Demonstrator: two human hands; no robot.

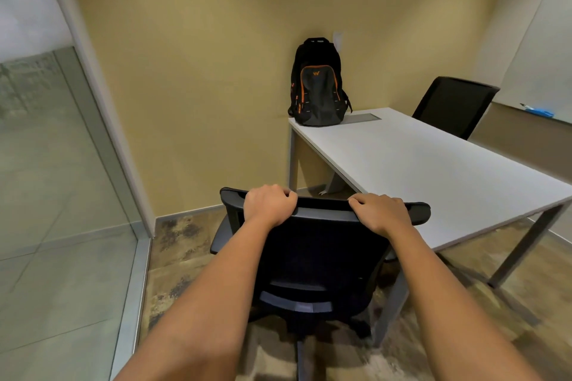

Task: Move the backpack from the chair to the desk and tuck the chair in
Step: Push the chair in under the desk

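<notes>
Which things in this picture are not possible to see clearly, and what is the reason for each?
All in the head view:
- Near chair: seat hidden behind its own backrest; base cut by the bottom edge.
- Fingertips of left hand and right hand: curled over the backrest top.
- Backpack: small lettering too small to read.
- Far chair: lower part hidden by the desk.
- Blue item on the ledge: too small to identify.

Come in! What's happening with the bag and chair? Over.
Both hands, left and right, gripping chair top. Backpack upright on desk. Chair not tucked yet.
</notes>
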